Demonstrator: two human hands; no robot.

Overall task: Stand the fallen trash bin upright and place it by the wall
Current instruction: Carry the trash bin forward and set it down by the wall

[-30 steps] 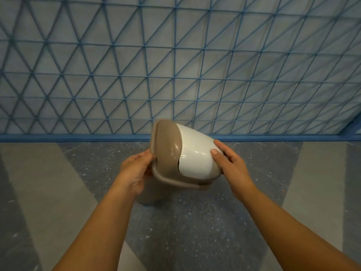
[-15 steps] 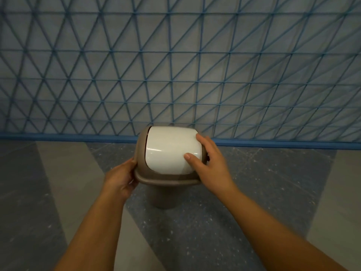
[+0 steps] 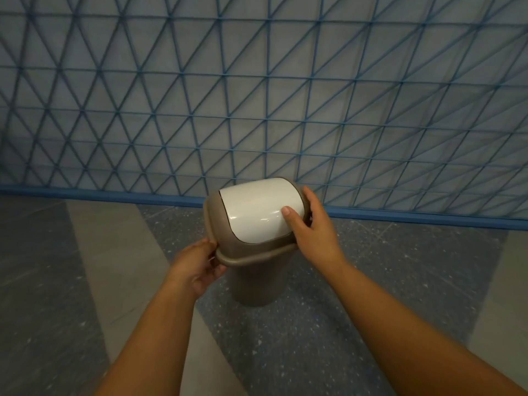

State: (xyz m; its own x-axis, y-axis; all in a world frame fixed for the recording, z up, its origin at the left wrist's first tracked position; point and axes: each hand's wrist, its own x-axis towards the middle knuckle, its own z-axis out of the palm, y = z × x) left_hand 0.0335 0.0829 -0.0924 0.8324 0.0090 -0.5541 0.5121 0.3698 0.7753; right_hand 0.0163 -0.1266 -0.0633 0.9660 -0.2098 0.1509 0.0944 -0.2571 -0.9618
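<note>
The trash bin (image 3: 257, 278) is brown with a white swing lid (image 3: 257, 214). It stands roughly upright in the middle of the view, close in front of the wall, and I cannot tell whether its base touches the floor. My left hand (image 3: 197, 265) grips the lid's rim at the near left corner. My right hand (image 3: 315, 232) clasps the right side of the lid, thumb pressed on the white flap. The bin's far side is hidden.
The wall (image 3: 263, 95) ahead carries a blue triangular wire grid, with a blue skirting strip (image 3: 100, 194) along its foot. The floor (image 3: 371, 281) has dark speckled and pale grey bands.
The bin has swung from tilted with its lid facing right to upright with the lid facing me, and it sits nearer the wall. Both hands stayed on it.
</note>
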